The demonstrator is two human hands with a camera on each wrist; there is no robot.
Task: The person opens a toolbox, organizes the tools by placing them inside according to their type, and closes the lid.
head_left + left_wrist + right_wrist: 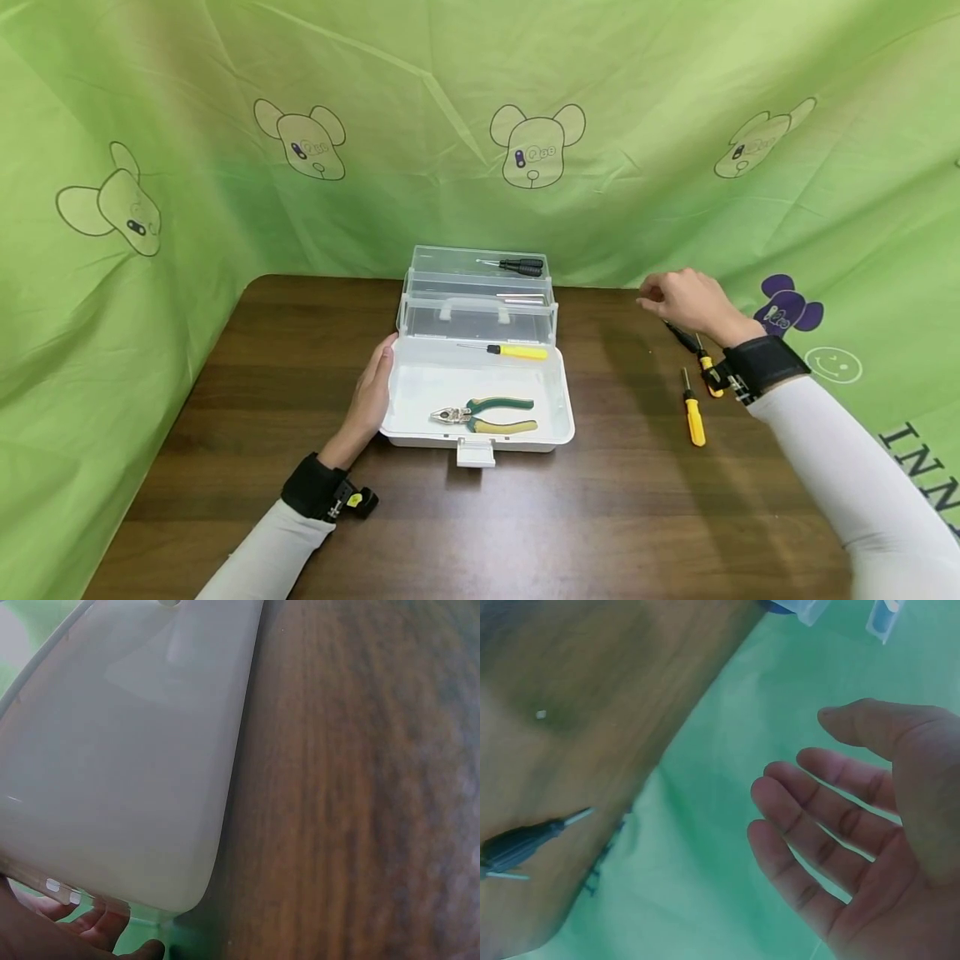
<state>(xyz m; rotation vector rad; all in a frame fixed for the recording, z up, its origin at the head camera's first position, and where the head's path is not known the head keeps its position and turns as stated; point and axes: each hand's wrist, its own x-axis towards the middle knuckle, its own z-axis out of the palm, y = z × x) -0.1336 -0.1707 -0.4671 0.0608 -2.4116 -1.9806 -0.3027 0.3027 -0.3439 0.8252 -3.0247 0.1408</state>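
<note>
A white toolbox (480, 442) with its clear lid (480, 321) raised stands mid-table. Against its left side rests my left hand (372, 387), fingers extended toward the back corner. In the left wrist view, the fingers (105, 926) show past the end of the white wall (135, 750). Pliers (487, 415) with green and yellow handles lie inside the box, below a yellow-handled screwdriver (517, 352). My right hand (693, 302) hovers over the back right of the table, holding nothing; its fingers (802, 855) are loosely bent in the right wrist view.
Right of the box lie a yellow screwdriver (694, 421), another yellow one (708, 371) and a black screwdriver (682, 337), partly beneath the right arm. Black-handled tools (521, 267) and thin metal rods (525, 299) sit in the lid trays. A green cloth (450, 167) hangs behind.
</note>
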